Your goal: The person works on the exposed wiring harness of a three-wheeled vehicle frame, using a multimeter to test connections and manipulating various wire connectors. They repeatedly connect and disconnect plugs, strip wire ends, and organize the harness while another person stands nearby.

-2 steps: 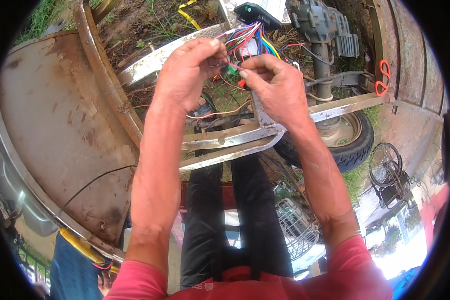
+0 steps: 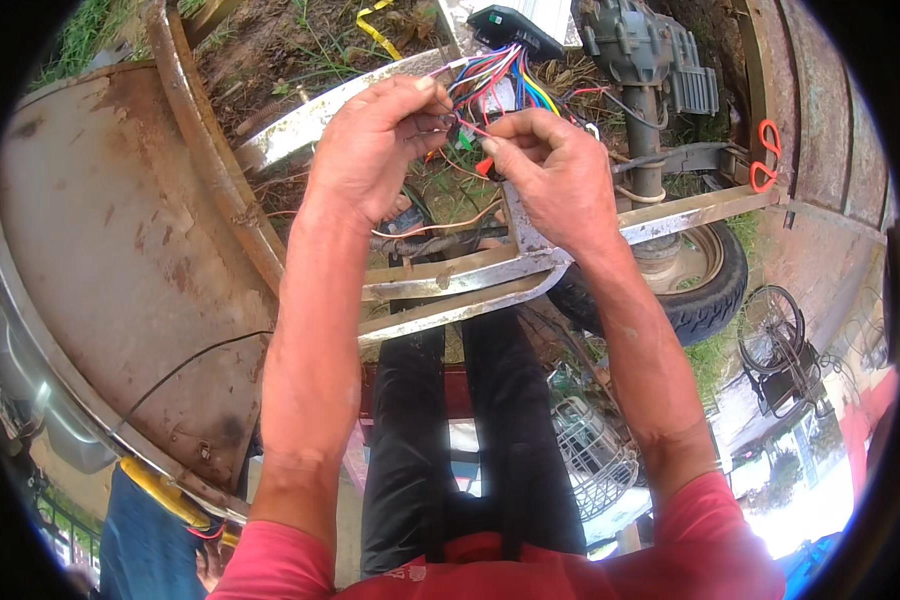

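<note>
A thin pink wire runs between my two hands, just below a fan of coloured wires. My right hand pinches it between thumb and forefinger. The fingers of my left hand are curled in a pinch at the wire's other side; the strands at those fingertips are too fine to tell apart. The coloured wires come out of a black control box at the top. A green connector and a red connector hang beside my right fingertips.
A metal frame bar crosses below my hands. To the right stand a motor and axle housing and a tyre. A rusty panel fills the left. An orange-red cord hangs at the frame's right. Another person's hand shows at lower left.
My left fingertips have shifted very slightly at the wire, and the pink wire between my hands shows a bit more. Everything else stays as it was.
</note>
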A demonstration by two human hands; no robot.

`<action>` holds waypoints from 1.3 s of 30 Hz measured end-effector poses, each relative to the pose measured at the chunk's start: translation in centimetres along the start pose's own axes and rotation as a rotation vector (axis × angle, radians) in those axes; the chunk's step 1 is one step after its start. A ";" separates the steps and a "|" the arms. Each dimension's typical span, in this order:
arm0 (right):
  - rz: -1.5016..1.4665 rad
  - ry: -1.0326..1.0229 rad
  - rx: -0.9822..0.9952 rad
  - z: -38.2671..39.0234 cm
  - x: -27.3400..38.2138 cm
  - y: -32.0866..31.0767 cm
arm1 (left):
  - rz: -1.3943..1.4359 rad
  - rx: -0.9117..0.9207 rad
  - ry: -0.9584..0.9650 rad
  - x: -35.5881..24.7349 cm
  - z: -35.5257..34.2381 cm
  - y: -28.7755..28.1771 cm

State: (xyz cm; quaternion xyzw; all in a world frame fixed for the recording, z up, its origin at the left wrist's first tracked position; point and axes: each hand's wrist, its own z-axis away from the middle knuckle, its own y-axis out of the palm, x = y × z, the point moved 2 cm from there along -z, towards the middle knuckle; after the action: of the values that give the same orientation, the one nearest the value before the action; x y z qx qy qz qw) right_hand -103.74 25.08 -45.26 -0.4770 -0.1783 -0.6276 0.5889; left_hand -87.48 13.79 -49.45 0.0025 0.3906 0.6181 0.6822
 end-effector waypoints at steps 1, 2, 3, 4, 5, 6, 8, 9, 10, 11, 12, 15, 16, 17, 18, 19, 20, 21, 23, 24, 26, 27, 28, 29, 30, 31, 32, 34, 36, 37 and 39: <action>0.013 0.018 -0.024 0.0 0.1 -0.2 | 0.027 -0.001 -0.007 0.0 -0.1 -0.1; 0.027 0.035 -0.047 0.0 0.2 -0.4 | 0.064 0.013 -0.030 0.1 -0.2 0.0; 0.003 0.037 -0.072 0.0 0.2 -0.5 | 0.101 0.026 -0.052 0.2 -0.1 0.2; -0.021 0.039 -0.097 0.1 0.3 -0.6 | 0.137 0.041 -0.075 0.2 -0.1 0.3; -0.044 0.040 -0.122 0.1 0.4 -0.7 | 0.156 0.043 -0.074 0.3 -0.3 0.3; -0.015 0.025 -0.116 0.2 0.4 -0.6 | 0.174 0.045 -0.074 0.5 -0.4 0.2; 0.044 -0.004 -0.105 0.3 0.4 -0.3 | 0.128 0.058 -0.054 0.5 -0.6 0.3; 0.090 0.005 -0.101 0.2 0.6 -0.4 | 0.063 0.069 -0.035 0.3 -0.5 0.4; 0.134 0.015 -0.096 0.0 1.0 -0.5 | -0.001 0.080 -0.015 0.2 -0.5 0.4; 0.179 0.024 -0.091 -0.1 1.4 -0.5 | 0.017 0.109 -0.010 0.2 -0.4 0.5; 0.227 0.028 -0.072 -0.3 1.6 -0.5 | 0.036 0.137 -0.005 0.3 -0.4 0.6; 0.316 0.042 -0.049 -1.0 1.9 -0.4 | 0.131 0.097 -0.006 -0.1 -0.2 1.2; 0.311 0.044 -0.064 -1.1 1.9 -0.4 | 0.171 0.061 -0.007 -0.2 -0.1 1.4; 0.305 0.047 -0.077 -1.1 1.9 -0.5 | 0.208 0.058 -0.017 -0.1 -0.3 1.1; 0.227 0.048 -0.091 -1.1 1.8 -0.7 | 0.246 0.055 -0.027 0.0 -0.7 0.6; 0.148 0.049 -0.106 -0.8 1.6 -1.2 | 0.282 0.053 -0.036 0.1 -0.8 0.5; 0.069 0.050 -0.121 -0.6 1.3 -1.6 | 0.287 0.033 -0.047 0.2 -0.8 0.4; -0.058 0.051 -0.135 -0.5 0.7 -1.8 | 0.293 0.012 -0.057 0.3 -0.7 0.4; -0.311 0.054 -0.164 -0.2 -0.8 -2.3 | 0.275 0.020 -0.069 0.5 -0.8 0.0; -0.325 0.048 -0.128 -0.1 -1.2 -2.7 | 0.251 0.048 -0.070 0.8 -1.0 -0.9; -0.395 0.033 -0.153 0.0 -1.4 -3.1 | 0.183 0.048 -0.050 0.6 -1.0 -0.7; -0.429 0.024 -0.166 0.0 -1.4 -3.2 | 0.140 0.019 -0.030 0.6 -0.7 -0.5; -0.440 0.026 -0.143 0.1 -1.4 -3.3 | 0.097 -0.010 -0.009 0.3 -0.5 0.0; -0.451 0.027 -0.120 0.1 -1.3 -3.5 | 0.069 -0.005 0.003 0.1 -0.2 0.3; -0.461 0.029 -0.098 0.2 -1.3 -3.5 | 0.040 0.000 0.014 -0.2 0.0 0.7; -0.452 0.002 -0.096 0.2 -1.3 -3.5 | 0.012 0.005 0.026 -0.4 0.2 0.9; -0.444 -0.024 -0.095 0.3 -1.4 -3.5 | -0.018 -0.004 0.031 -0.6 0.3 1.2; -0.423 -0.050 -0.097 0.3 -1.4 -3.5 | -0.078 -0.022 0.041 -0.8 0.4 1.6; -0.399 -0.051 -0.103 0.3 -1.4 -3.6 | -0.293 -0.070 0.068 -0.9 0.1 1.5; -0.399 -0.053 -0.102 0.3 -1.5 -3.6 | -0.400 -0.095 0.081 -0.9 -0.1 1.4; -0.399 -0.056 -0.101 0.3 -1.4 -3.8 | -0.550 -0.133 0.151 -0.8 -0.3 2.2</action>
State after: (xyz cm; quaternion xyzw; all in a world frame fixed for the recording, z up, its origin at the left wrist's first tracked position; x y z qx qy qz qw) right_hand -107.27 26.99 -44.98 -0.4786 -0.2539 -0.7262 0.4231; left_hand -89.41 13.48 -48.14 -0.1943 0.3848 0.4328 0.7918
